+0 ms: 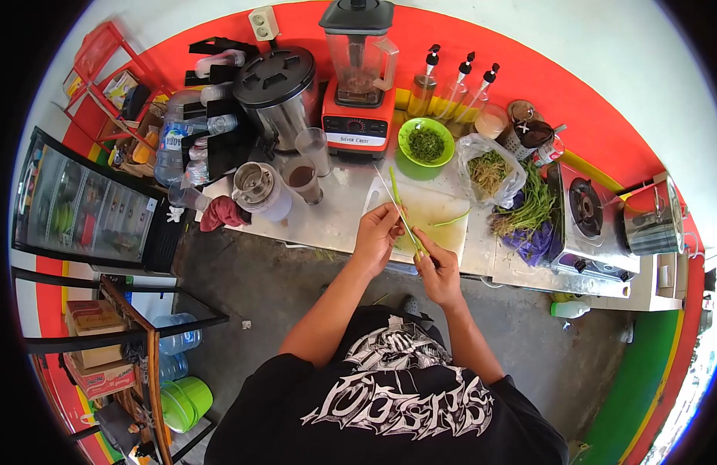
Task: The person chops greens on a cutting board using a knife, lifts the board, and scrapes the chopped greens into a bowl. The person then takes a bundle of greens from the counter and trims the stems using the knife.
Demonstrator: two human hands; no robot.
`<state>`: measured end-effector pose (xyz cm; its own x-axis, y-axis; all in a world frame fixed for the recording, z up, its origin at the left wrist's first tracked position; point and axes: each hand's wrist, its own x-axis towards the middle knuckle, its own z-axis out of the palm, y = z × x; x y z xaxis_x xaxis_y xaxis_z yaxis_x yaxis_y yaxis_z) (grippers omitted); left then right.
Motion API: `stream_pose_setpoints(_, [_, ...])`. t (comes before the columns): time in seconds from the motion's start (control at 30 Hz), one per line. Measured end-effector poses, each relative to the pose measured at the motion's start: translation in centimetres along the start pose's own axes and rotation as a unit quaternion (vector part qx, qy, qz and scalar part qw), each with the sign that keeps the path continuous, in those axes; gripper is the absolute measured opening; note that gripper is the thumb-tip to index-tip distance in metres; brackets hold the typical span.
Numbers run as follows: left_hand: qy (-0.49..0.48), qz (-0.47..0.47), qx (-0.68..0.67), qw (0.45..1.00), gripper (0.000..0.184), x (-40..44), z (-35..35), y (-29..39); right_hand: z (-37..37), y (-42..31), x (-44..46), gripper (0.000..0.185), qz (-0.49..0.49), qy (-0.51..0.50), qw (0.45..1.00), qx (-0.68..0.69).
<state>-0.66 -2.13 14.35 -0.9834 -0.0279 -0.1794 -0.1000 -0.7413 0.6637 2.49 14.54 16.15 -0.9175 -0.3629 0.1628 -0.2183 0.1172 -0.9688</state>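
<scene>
My left hand [376,235] is closed in a pinch on a thin green vegetable stem [394,184], which points up and away over the counter. My right hand [438,270] is wrapped round the handle of a narrow knife [385,183]. The thin blade runs up beside the stem and my left fingers; whether its edge touches the stem is too fine to tell. Below both hands lies a pale cutting board [436,203] with another cut stem [452,219] on it. Just beyond stands a green bowl [420,167] with chopped greens in it.
A plastic bag of stalks [491,169] and a pile of leafy stems [533,203] sit right of the board, before a gas stove [594,225]. A red blender [358,120], tall cups [304,180] and a steel jug [257,190] stand left. Pump bottles [451,91] line the wall.
</scene>
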Motion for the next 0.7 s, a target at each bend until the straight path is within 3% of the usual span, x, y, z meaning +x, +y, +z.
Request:
stream_pose_setpoints(0.17, [-0.017,0.003,0.006,1.0,0.009,-1.0,0.7,-1.0,0.4,-0.8,0.6,0.04,0.002,0.04,0.999,-0.005])
stream_pose_setpoints(0.5, [0.007,0.034,0.002,0.999,0.017,-0.1,-0.1,-0.1,0.0,-0.9,-0.3,0.04,0.044,0.021,0.998,0.028])
stream_pose_setpoints(0.7, [-0.003,-0.005,-0.006,1.0,0.017,-0.5,0.0,-0.5,-0.2,-1.0,-0.5,0.041,0.046,0.038,0.998,0.031])
